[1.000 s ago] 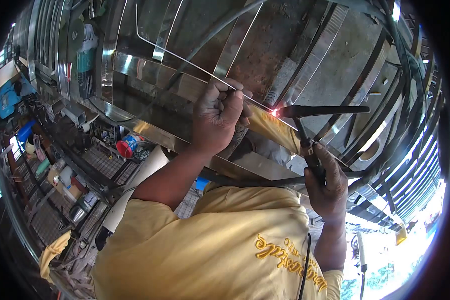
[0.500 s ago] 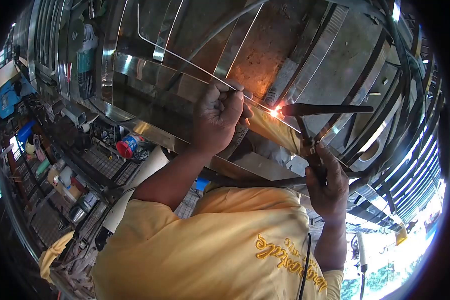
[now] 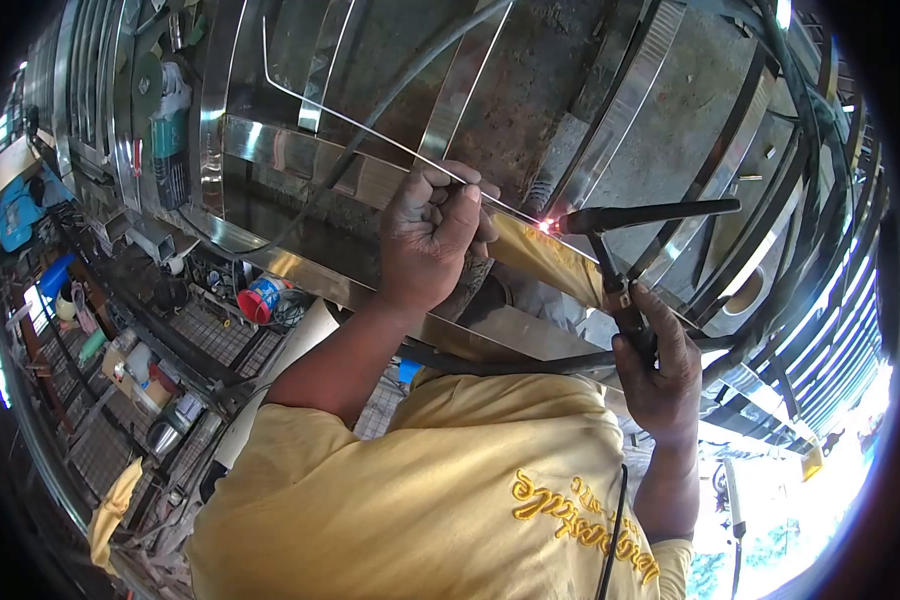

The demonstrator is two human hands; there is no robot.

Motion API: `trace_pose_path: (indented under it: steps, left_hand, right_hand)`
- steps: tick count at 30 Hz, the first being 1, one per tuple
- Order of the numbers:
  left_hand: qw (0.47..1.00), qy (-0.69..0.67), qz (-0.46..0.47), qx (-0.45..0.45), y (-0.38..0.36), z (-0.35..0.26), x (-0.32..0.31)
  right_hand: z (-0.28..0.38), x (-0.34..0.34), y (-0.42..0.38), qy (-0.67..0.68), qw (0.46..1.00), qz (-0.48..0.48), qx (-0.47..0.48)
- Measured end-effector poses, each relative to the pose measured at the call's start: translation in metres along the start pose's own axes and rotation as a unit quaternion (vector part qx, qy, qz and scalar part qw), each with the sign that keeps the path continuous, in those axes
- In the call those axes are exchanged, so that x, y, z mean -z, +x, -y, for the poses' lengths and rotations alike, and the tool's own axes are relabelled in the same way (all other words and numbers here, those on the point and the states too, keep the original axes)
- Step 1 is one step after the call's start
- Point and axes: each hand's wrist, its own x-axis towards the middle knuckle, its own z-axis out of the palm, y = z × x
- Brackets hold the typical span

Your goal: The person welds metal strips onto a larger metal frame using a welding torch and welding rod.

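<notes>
The left hand (image 3: 425, 240) pinches a thin rod (image 3: 320, 107) between thumb and curled fingers, above the near side of a metal frame. The rod's far left end is bent sharply away; the rest slants down to the right and past the fingertips, reaching a small bright glow (image 3: 547, 226) at a shiny rail (image 3: 530, 255). The right hand (image 3: 660, 375), nearer and farther right, has its fingers wrapped around the handle of a black torch (image 3: 660, 214), the forefinger lying along it. The torch's long body lies crosswise beyond this hand, its left end at the glow; whether the tip touches the rail cannot be told. The hands are apart, with part of the rail between them, and its surface looks yellow there. Polished bars run from the rail toward the far side over a stained floor (image 3: 705, 100). A dark cable (image 3: 400, 86) crosses the frame on the far left of the torch, and a dark hose (image 3: 530, 367) runs between the rail and the yellow shirt (image 3: 400, 480). A teal grinder (image 3: 170, 135) stands at the far left; nearer, also left, are a red-and-blue tub (image 3: 260, 298) and a yellow cloth (image 3: 116, 510).
</notes>
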Motion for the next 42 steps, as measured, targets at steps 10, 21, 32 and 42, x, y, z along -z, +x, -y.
trace_pose_path:
  steps: [10,21,32,42]
  left_hand:
    - [1.000,0.016,0.014,-0.022,0.000,0.003,0.004]
    - [0.999,-0.028,0.015,-0.013,0.001,0.001,0.000]
    - [1.000,0.004,0.008,-0.005,0.000,-0.004,0.001]
    - [0.999,0.005,0.021,-0.026,0.001,0.000,0.003]
  right_hand:
    - [-0.002,0.006,0.011,0.038,0.999,0.025,0.016]
    - [0.004,0.015,0.017,0.041,0.999,0.016,0.003]
    - [0.009,0.019,0.021,0.001,0.998,0.055,0.013]
    - [0.010,0.021,0.022,0.003,0.998,0.055,0.012]
